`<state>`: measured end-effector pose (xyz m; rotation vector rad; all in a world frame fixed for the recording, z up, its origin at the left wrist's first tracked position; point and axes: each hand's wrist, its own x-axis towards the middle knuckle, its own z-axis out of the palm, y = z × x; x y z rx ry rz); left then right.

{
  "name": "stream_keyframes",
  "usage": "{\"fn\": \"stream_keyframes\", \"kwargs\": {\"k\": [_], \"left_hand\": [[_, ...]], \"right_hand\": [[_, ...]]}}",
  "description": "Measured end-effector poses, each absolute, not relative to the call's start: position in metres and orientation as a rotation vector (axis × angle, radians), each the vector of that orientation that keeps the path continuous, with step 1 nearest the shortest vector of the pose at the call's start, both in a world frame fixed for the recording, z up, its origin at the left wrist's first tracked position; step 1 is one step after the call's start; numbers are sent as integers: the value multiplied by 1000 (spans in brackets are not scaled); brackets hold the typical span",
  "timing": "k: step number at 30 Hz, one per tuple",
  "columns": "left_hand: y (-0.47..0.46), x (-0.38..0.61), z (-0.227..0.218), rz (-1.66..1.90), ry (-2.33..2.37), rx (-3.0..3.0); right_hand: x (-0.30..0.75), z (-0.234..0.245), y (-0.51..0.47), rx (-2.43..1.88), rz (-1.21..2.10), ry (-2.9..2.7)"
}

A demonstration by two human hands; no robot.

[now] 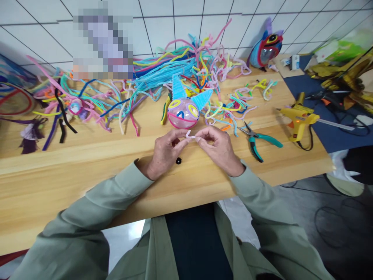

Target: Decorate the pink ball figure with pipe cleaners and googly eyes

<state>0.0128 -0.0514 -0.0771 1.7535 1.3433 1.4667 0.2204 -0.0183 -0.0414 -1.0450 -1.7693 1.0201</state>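
Between my fingertips is a short, pale lilac pipe cleaner (190, 135), bent up at one end. My left hand (169, 151) pinches it from one side, and my right hand (218, 149) pinches it from the other. Just beyond them sits a clear round ball (184, 113) decorated as an animal head, with tall blue ears, yellow rings for eyes and a pink outline. A small black round piece (178, 160) lies on the wood beside my left wrist.
Green-handled pliers (258, 140) and a yellow glue gun (300, 118) lie to the right on the wooden table (87, 171). Heaps of coloured pipe cleaners (163, 72) stretch along the tiled wall. Another decorated head (265, 49) stands at the back right. Yellow-handled cutters (166, 110) rest left of the ball.
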Motion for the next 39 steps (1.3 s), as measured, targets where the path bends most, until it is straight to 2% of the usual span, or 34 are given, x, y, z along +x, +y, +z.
{"fn": "stream_keyframes", "kwargs": {"k": [6, 18, 26, 39], "left_hand": [[-52, 10, -81, 1391, 1324, 1719], [-53, 11, -78, 1322, 1265, 1765], [-54, 15, -71, 1296, 1286, 1598], [-51, 19, -59, 1275, 1163, 1267]], "right_hand": [[220, -42, -18, -1043, 901, -1861], [220, -44, -17, -1049, 894, -1865], [221, -42, -16, -1086, 889, -1870], [223, -45, -17, -1084, 1083, -1768]]}}
